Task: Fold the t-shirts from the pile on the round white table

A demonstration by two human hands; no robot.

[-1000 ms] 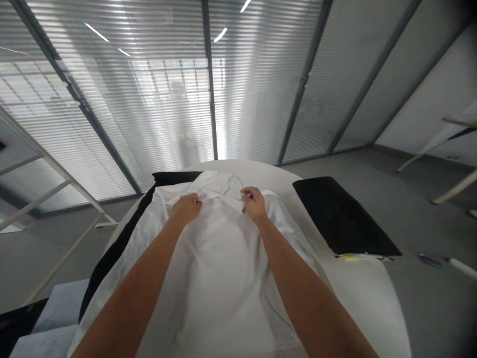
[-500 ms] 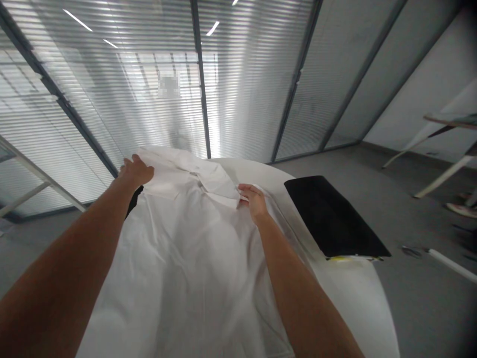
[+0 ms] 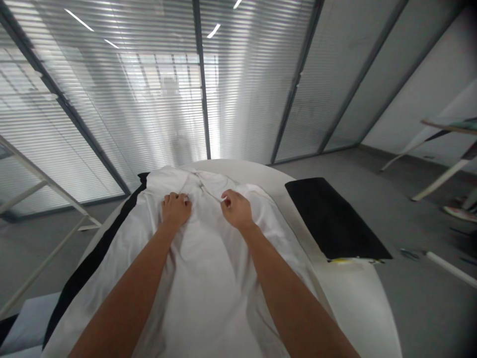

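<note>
A white shirt (image 3: 208, 278) lies spread over the round white table, its collar part (image 3: 203, 181) at the far end, wrinkled and partly folded. My left hand (image 3: 176, 210) rests on the cloth left of the collar, with its fingers curled and a bit of fabric pinched at the thumb. Across from it, my right hand (image 3: 237, 209) pinches the collar's right edge between thumb and fingertips. Black cloth (image 3: 100, 248) shows along the shirt's left side.
On the table (image 3: 361, 293), to the right, lies a flat black folder-like sheet (image 3: 331, 219) with a yellow-white edge. A white metal frame (image 3: 44, 179) stands at left. Glass partitions with blinds (image 3: 242, 84) rise behind. Another table's legs (image 3: 443, 179) stand at far right.
My left hand has come back from the far left edge inward and nearer to me. The raised collar cloth now lies lower and flatter. My right hand has shifted slightly left, fingers more curled.
</note>
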